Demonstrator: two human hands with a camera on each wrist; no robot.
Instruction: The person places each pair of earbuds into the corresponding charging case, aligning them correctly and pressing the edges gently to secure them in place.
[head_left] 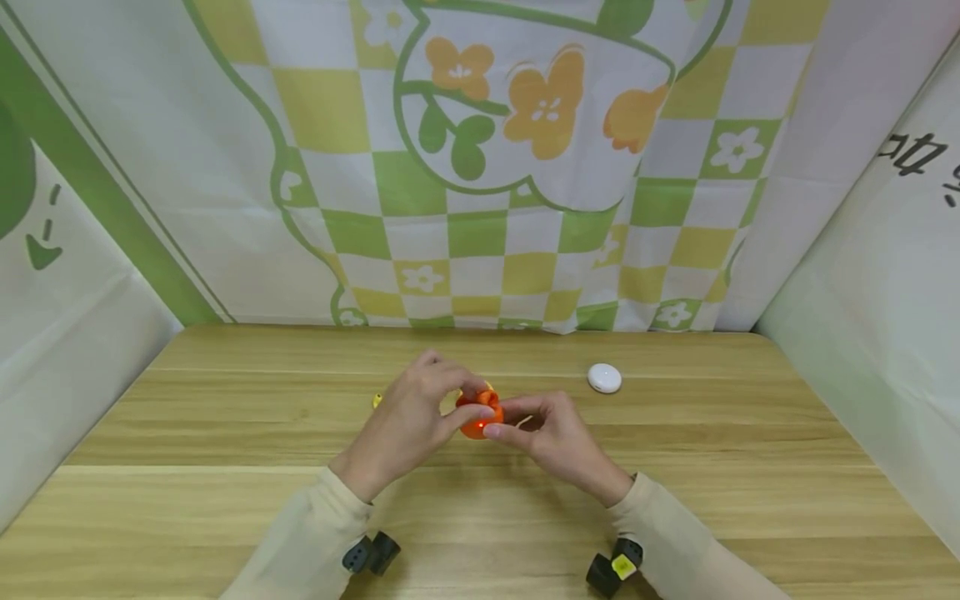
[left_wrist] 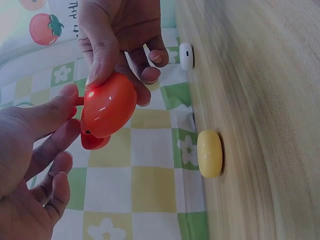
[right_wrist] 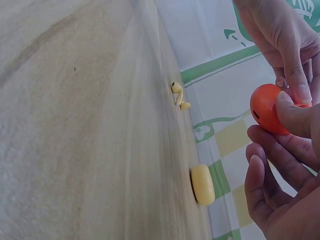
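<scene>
Both hands hold a small glossy orange case [head_left: 480, 412] a little above the wooden table [head_left: 225, 500]. My left hand [head_left: 457, 402] pinches its left side with thumb and fingers. From the right, my right hand [head_left: 510, 421] pinches it with thumb and forefinger. In the left wrist view the orange case [left_wrist: 107, 107] looks slightly parted along its seam. Just behind the hands a yellow case [left_wrist: 209, 153] lies on the table, and a yellow earbud [right_wrist: 178, 95] lies loose to its left.
A white oval case [head_left: 604, 377] sits on the table to the right of the hands, towards the back. Printed cloth walls [head_left: 480, 208] close off the back and both sides of the table.
</scene>
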